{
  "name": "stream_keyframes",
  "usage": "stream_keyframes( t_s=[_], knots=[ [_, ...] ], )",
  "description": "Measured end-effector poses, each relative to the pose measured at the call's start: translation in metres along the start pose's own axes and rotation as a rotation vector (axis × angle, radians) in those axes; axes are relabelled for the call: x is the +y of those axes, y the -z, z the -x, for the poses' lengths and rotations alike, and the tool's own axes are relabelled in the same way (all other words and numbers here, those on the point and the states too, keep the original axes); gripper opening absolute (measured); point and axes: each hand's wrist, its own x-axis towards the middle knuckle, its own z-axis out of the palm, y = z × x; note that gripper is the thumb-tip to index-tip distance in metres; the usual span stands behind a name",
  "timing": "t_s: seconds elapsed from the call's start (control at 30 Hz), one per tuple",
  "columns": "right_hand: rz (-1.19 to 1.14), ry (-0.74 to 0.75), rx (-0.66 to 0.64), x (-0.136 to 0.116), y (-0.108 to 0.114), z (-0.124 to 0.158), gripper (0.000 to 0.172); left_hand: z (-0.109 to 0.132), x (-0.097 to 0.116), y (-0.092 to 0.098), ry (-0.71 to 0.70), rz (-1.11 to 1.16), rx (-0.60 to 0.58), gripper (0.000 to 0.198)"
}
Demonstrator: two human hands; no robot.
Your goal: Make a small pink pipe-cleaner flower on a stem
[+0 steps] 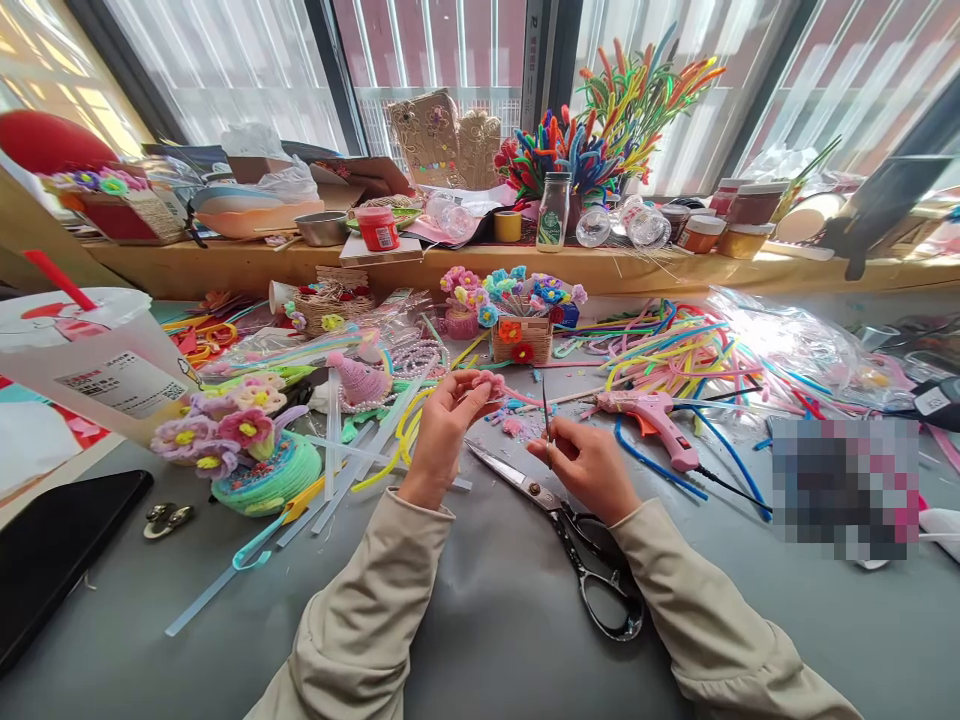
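Sleeved forearms (356,615) slant inward, black-handled scissors (534,489) between them on the desk (495,640); the left hand (444,432) pinches a pink fuzzy stem (489,384), the right hand (592,465) grips a thin, upright dark tool (546,402) (kind unclear). Between the hands, the stem's tail points rightward, dipping slightly, with a pink glue gun (654,416) and a flower-filled box (541,336) beyond.
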Motion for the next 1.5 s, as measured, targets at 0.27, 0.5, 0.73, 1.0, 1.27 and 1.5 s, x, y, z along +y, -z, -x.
stream_keyframes(
  t_s=[0.27,0.5,0.73,1.0,1.27,1.5],
  knots=[
    [-0.633,-0.18,-0.202,0.003,0.005,-0.005,0.056,0.0,0.0,-0.001,0.005,0.027,-0.025,0.016],
    [-0.497,-0.102,-0.242,0.004,0.002,-0.004,0.048,0.001,0.002,-0.004,0.013,0.066,-0.058,0.02],
    [-0.419,-0.015,-0.358,-0.001,0.002,-0.003,0.051,0.002,0.001,-0.005,0.003,-0.003,-0.068,0.023],
    [-0.23,0.024,-0.409,-0.004,-0.003,-0.002,0.044,0.002,-0.001,-0.005,0.002,-0.09,-0.074,0.025],
    [-0.176,0.023,-0.31,-0.001,-0.006,-0.001,0.041,0.004,-0.003,-0.005,0.04,-0.114,-0.095,0.026],
    [-0.149,0.037,-0.23,0.001,-0.006,-0.002,0.041,0.003,-0.003,-0.006,0.034,-0.1,-0.101,0.024]
  ],
)
